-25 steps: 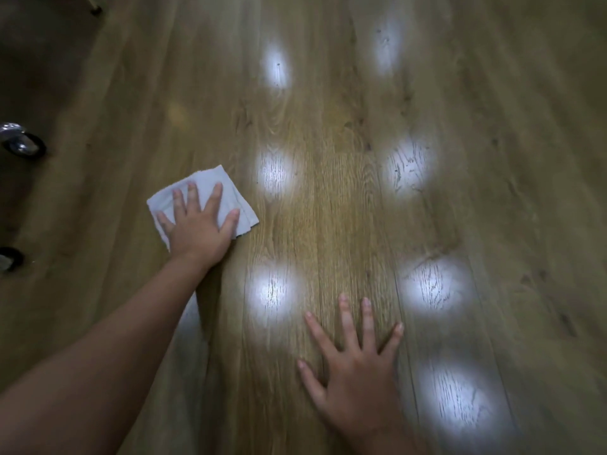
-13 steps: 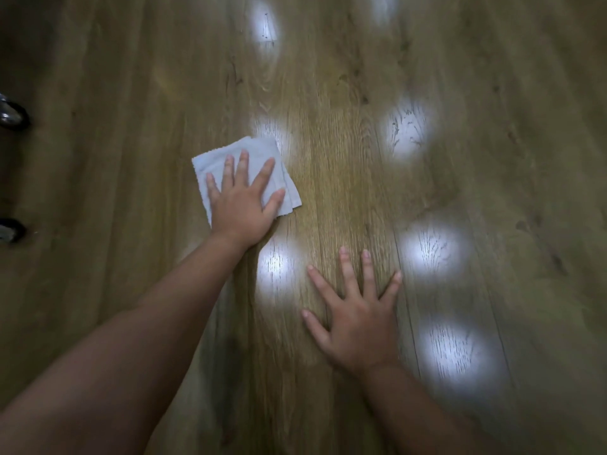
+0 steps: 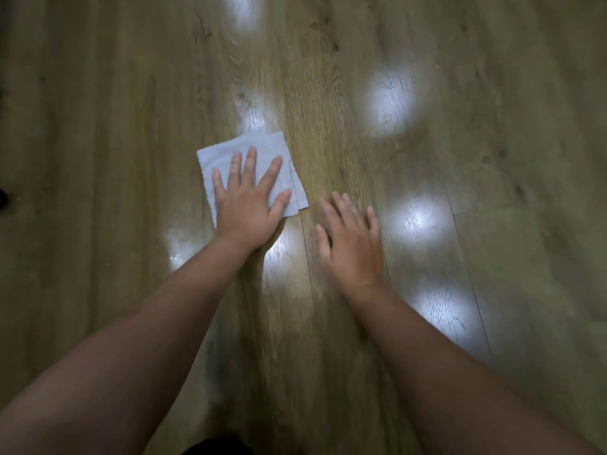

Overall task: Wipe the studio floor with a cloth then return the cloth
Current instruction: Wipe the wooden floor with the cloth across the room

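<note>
1. Cloth: the pale blue-grey folded square cloth (image 3: pixel 253 152) lies flat on the brown wood-grain plank floor (image 3: pixel 492 159). In the head view, the only view, the left hand (image 3: pixel 248 205) presses down on it, palm flat and fingers spread apart. Nothing is pinched; the cloth is pinned under the hand, its far edge and right corner showing beyond the fingertips.

2. The right hand (image 3: pixel 351 244) is empty, fingers loosely apart, flat on or just over the bare planks just right of the cloth. It is blurred, so contact cannot be told. It reads as a brace for the body.

3. Step in hand, as I judge it: the wiping stroke, with the return of the cloth not yet begun. The next move calls for steady downward pressure while the palm slides, so the folds do not bunch or slip out from under the hand.

4. Room: open floor lies ahead of the pressing hand and to its left. To its right the free hand sits near the cloth's corner, so a rightward stroke would meet it. Pale light patches (image 3: pixel 391 100) gleam on the planks ahead and right.
</note>
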{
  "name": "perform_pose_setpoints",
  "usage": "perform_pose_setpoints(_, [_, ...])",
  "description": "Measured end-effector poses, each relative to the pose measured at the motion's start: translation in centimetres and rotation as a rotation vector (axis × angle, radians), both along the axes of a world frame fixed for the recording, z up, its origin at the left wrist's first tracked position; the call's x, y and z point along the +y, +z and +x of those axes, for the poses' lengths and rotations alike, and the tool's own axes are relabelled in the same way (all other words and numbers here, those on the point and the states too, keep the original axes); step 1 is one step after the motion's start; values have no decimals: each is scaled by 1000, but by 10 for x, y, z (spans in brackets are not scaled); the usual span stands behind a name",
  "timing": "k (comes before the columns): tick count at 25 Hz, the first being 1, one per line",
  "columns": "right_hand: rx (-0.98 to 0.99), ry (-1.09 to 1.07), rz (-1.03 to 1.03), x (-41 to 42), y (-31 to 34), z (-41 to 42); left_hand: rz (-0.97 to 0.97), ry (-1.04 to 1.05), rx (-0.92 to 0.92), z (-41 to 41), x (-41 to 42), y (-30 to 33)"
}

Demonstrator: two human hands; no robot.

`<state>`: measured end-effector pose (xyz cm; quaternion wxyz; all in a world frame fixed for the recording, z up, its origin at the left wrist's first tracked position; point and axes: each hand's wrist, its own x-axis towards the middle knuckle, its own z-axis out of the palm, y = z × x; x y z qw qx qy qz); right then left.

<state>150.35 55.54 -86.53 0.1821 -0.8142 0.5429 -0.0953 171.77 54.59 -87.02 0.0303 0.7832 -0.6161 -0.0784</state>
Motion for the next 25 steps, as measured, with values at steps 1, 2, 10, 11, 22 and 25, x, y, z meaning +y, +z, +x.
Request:
perform_pose_setpoints(1, [26, 38, -9, -7, -1, -12, 5, -5, -3, -7, 6, 1])
perform_pose_setpoints(2, [88, 77, -35, -14, -1, -27, 15, -3, -3, -15, 13, 2])
perform_pose_setpoints(10, [202, -9, -67, -12, -13, -81, 23, 76, -41, -69, 10, -3])
perform_pose_setpoints(11, [200, -8, -68, -13, -12, -81, 19, 65, -41, -72, -1, -2])
perform_pose_setpoints(22, [-145, -180, -222, -16, -13, -85, 138, -47, 205, -162, -93, 18])
perform_pose_setpoints(25, [-222, -244, -274, -14, -7, -86, -30, -19, 552, -139, -55, 29])
